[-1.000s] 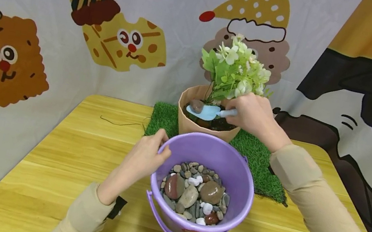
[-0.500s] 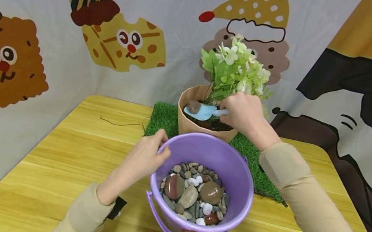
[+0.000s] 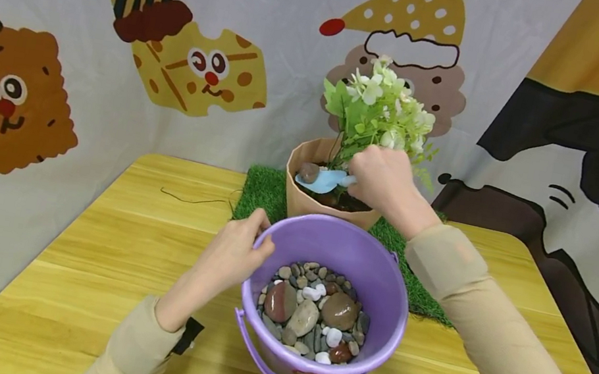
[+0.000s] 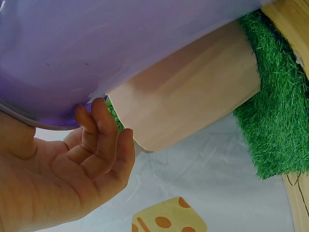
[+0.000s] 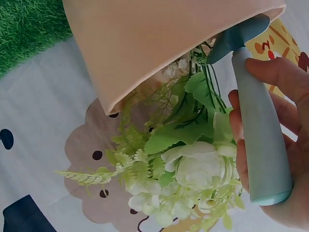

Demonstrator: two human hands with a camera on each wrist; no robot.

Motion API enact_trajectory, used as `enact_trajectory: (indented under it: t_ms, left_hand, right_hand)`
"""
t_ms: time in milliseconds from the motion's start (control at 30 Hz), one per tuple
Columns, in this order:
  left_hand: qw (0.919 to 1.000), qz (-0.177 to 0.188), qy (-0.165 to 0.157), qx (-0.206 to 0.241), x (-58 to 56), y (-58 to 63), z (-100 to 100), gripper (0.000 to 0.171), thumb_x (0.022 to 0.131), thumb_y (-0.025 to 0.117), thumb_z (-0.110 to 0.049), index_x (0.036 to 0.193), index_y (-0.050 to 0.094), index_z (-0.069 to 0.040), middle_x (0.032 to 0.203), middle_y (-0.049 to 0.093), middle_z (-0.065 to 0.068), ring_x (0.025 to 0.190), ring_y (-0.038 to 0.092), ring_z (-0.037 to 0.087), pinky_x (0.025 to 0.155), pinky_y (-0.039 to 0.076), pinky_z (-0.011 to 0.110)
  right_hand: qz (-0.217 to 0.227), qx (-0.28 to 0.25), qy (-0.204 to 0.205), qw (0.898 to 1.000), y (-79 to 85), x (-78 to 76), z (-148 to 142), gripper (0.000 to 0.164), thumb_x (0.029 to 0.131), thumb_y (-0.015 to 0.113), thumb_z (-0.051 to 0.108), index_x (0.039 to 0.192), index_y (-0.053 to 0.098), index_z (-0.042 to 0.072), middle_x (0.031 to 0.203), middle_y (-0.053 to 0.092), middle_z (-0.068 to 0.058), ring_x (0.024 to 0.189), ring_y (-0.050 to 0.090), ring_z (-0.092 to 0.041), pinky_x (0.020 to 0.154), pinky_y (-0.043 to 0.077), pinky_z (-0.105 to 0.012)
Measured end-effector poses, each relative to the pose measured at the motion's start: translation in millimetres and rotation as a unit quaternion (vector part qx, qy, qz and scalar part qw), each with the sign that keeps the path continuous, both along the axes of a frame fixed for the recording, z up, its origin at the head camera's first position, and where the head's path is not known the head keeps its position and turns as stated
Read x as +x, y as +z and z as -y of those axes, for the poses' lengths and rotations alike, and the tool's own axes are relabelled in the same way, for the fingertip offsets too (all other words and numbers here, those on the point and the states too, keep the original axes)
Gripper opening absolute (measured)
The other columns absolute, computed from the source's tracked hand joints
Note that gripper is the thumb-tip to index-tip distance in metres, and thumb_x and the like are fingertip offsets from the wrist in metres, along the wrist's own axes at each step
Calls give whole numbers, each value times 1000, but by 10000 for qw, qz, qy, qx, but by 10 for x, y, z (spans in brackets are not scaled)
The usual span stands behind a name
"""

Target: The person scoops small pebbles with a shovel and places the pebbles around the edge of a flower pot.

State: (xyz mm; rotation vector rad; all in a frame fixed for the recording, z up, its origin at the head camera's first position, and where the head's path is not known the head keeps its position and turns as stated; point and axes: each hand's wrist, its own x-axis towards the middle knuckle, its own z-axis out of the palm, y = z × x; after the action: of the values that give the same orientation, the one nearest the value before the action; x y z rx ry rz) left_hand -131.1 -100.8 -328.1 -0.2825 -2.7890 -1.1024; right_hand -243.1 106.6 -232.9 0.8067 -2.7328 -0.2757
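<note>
My right hand (image 3: 383, 173) grips the handle of a light blue toy shovel (image 3: 324, 181) over the mouth of a peach flowerpot (image 3: 325, 210). A brown stone (image 3: 308, 172) lies on the shovel's blade. In the right wrist view the shovel's handle (image 5: 263, 130) runs between thumb and curled fingers. My left hand (image 3: 233, 247) holds the rim of a purple bucket (image 3: 334, 246) at its left side, with the thumb on one side and bent fingers on the other. Several pebbles and larger stones (image 3: 303, 317) cover the bucket's bottom.
White artificial flowers (image 3: 386, 102) with green leaves stand in the pot. Under the pot lies an artificial grass mat (image 3: 263, 190). The wooden table (image 3: 101, 252) carries a thin dark wire (image 3: 195, 200) at left. A printed cartoon curtain (image 3: 296, 33) hangs behind.
My right hand has shifted left over the pot, bringing the shovel and its stone slightly left toward the pot's left rim. The left hand and bucket have stayed in place.
</note>
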Motion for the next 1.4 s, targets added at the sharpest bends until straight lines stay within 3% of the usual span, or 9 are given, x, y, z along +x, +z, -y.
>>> enact_trajectory:
  t_ms: [333,600,933,1133,1400]
  left_hand:
    - [10000,-87,-47,-6,-6,-15,3,13,86,56,-10,97,55,-4,80,64,12,56,57,12,43,46,17]
    - [9999,-106,-41,-15,-10,-10,-2,12,86,55,-11,97,54,-5,79,64,11,56,57,12,43,46,17]
    - [10000,-81,-14,-7,-9,-14,-4,12,86,55,-11,96,54,-6,81,64,11,58,59,14,45,47,18]
    - [10000,2,-3,-57,-6,-6,-4,12,87,55,-12,97,54,-6,80,63,11,58,58,14,44,46,18]
    - [10000,26,22,-74,-7,6,-5,13,86,56,-12,97,54,-6,82,64,12,59,58,14,45,47,19]
  right_hand:
    - [-221,206,-14,9995,-34,24,59,48,76,75,19,52,33,18,55,39,0,53,36,-17,44,30,-29]
    - [-401,236,-59,9989,-66,38,74,50,74,78,22,52,33,18,54,42,0,51,41,-17,43,31,-28]
    - [-449,332,-450,9974,-6,99,105,29,79,69,15,55,52,14,61,56,-5,56,54,-22,43,41,-32]
    - [-357,270,-603,9972,28,110,75,24,78,74,22,61,61,11,66,61,-7,59,58,-25,46,47,-36]
    - [-479,-160,-768,9958,43,115,-2,27,79,64,13,56,52,11,66,59,-10,57,54,-25,45,46,-39]
